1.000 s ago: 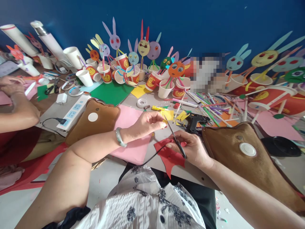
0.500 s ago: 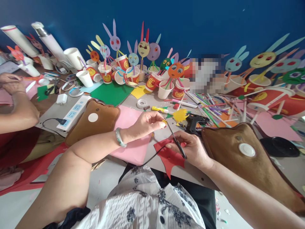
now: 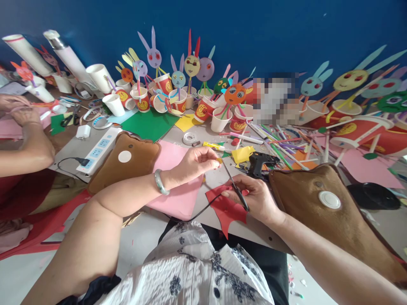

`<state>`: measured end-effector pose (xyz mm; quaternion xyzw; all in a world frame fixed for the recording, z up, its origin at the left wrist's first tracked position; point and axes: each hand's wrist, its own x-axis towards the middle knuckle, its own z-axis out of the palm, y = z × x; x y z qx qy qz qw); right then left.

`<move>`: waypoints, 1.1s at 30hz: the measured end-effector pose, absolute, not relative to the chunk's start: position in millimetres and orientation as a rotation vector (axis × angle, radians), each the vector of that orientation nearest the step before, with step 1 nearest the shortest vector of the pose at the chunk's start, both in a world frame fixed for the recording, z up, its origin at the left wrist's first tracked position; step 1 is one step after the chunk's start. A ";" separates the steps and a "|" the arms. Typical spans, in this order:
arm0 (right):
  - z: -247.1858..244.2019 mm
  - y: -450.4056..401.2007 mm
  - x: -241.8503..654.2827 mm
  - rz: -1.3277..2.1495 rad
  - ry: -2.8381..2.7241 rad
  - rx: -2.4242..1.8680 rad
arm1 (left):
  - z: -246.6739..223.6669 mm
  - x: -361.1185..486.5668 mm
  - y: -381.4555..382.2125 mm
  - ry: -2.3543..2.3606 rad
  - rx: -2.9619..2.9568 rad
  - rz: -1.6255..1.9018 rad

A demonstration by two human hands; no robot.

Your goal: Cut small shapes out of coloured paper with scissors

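Note:
Between the thumb and fingers of my left hand (image 3: pixel 203 162) is a small yellow piece (image 3: pixel 219 161). My right hand (image 3: pixel 254 195) is closed on black-handled scissors (image 3: pixel 238 190), whose blades point up and left, close to that piece. A red paper scrap (image 3: pixel 225 208) lies beneath the scissors, and pink paper (image 3: pixel 176 192) lies under my left wrist. Just beyond my hands is a yellow paper scrap (image 3: pixel 243 154), beside a black glue gun (image 3: pixel 261 163).
Brown plush pouches (image 3: pixel 352 220) lie on both sides. A power strip (image 3: pixel 101 150) is at the left. Several paper cups (image 3: pixel 141 99) with rabbit faces line the blue wall. Another person's arm (image 3: pixel 28 144) rests at the far left.
The yellow scrap beyond my hands now shows a different shape, flatter and slightly to the right. The other person's hands have shifted slightly. My hands have barely moved.

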<state>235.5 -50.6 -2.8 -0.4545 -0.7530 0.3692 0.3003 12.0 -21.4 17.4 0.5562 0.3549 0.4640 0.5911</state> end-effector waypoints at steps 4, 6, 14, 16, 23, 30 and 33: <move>-0.4 -50.8 233.6 0.966 -1.991 -1.207 | 18.6 12.0 -21.9 0.835 1.296 1.084; 0.6 -51.0 232.7 0.959 -1.987 -1.210 | 19.4 12.0 -22.2 0.838 1.290 1.083; -5.8 -48.9 234.5 1.011 -1.861 -1.239 | 18.1 13.7 -19.6 0.828 1.178 1.086; -7.4 -48.0 235.7 1.027 -1.833 -1.236 | 16.7 14.6 -18.3 0.825 1.127 1.090; -5.6 -48.2 235.7 1.041 -1.864 -1.211 | 12.6 13.3 -14.3 0.832 1.120 1.098; -8.9 -51.7 233.6 1.023 -1.693 -1.211 | 11.6 14.7 -18.7 0.840 1.376 0.867; -8.7 -51.9 232.1 1.026 -1.650 -1.201 | 7.2 18.6 -23.6 0.839 1.482 0.754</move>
